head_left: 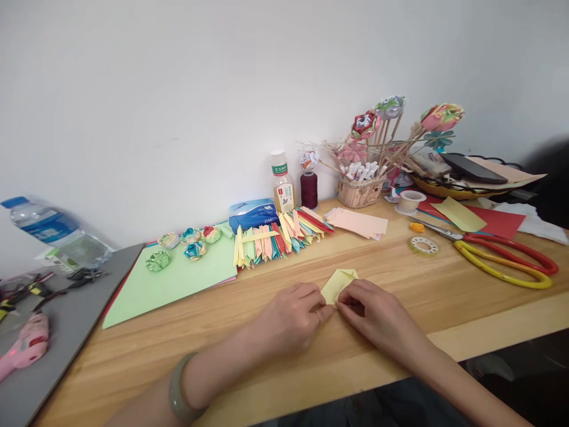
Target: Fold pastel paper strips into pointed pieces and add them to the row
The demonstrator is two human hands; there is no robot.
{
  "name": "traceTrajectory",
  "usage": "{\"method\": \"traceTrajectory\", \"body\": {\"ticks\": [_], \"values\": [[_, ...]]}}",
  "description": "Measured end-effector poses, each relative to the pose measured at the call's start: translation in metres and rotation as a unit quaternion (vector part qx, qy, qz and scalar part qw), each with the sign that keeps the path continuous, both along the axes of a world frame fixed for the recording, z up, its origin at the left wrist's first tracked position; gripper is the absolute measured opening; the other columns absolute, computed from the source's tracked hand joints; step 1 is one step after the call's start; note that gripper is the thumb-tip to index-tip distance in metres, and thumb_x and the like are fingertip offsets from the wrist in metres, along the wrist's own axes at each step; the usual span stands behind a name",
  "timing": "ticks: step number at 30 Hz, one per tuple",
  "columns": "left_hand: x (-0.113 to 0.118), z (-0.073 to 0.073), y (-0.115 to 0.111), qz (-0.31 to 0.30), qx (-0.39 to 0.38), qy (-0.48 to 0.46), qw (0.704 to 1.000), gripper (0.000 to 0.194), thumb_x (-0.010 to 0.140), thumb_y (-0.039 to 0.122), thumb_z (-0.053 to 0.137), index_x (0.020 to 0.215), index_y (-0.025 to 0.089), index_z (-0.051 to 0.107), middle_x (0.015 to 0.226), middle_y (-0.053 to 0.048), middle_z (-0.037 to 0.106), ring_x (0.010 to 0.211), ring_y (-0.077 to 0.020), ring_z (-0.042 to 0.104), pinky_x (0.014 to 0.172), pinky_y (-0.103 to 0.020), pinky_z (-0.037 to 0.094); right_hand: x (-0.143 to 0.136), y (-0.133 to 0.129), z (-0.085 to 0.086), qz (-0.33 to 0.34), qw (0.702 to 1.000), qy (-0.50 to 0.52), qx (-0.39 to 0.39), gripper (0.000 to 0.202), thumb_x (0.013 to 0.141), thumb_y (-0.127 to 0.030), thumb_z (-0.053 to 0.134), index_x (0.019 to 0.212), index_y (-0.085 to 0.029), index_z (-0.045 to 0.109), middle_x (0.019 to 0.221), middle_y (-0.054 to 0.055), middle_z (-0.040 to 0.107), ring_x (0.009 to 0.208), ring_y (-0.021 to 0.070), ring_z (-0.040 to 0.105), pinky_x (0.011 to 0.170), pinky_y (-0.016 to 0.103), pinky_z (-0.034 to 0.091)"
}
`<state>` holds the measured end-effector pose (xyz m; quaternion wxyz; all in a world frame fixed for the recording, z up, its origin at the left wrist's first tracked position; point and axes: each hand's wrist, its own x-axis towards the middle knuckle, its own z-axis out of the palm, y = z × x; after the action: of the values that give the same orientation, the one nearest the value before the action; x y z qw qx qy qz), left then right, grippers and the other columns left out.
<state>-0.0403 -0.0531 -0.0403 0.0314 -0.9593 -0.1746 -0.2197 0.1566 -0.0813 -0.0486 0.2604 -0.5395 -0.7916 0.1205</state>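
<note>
A small piece of pale yellow paper (335,286) lies on the wooden table, with folded corners at its far end. My left hand (296,314) has its fingers curled at the paper's left near edge, thumb pressed to the paper. At the right near edge, my right hand (377,311) pinches the paper between thumb and fingers. Both hands rest low over the table, their fingertips close together. The near end of the paper is partly hidden by the fingers.
Folded paper strips (275,237) lie behind my hands. Green sheets (178,284) with paper flowers stand left, beside a pink glue gun (29,344). Right are large scissors (502,255), a tape roll (424,245) and pink paper slips (358,222). A flower basket (361,191) and bottle (283,187) stand behind.
</note>
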Motion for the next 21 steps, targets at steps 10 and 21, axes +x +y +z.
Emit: {"method": "traceTrajectory", "body": {"ticks": [10, 21], "values": [[0.0, -0.002, 0.002, 0.031, -0.022, 0.007, 0.999, 0.029, 0.098, 0.023, 0.037, 0.088, 0.013, 0.062, 0.083, -0.005, 0.06, 0.081, -0.0171, 0.054, 0.073, -0.03, 0.047, 0.016, -0.006, -0.001, 0.094, 0.985, -0.097, 0.11, 0.028, 0.088, -0.01, 0.038, 0.092, -0.02, 0.063, 0.084, 0.006, 0.061, 0.076, 0.0193, 0.057, 0.063, 0.031, 0.046], [-0.003, -0.001, 0.002, 0.066, 0.018, 0.043, 0.997, 0.016, 0.09, 0.016, 0.047, 0.092, 0.014, 0.063, 0.089, -0.006, 0.058, 0.096, -0.0218, 0.051, 0.092, -0.043, 0.039, -0.007, -0.035, 0.022, 0.195, 0.977, -0.062, 0.054, 0.02, 0.088, -0.019, 0.047, 0.103, -0.019, 0.061, 0.097, 0.007, 0.064, 0.091, 0.0211, 0.056, 0.079, 0.035, 0.046]]}}
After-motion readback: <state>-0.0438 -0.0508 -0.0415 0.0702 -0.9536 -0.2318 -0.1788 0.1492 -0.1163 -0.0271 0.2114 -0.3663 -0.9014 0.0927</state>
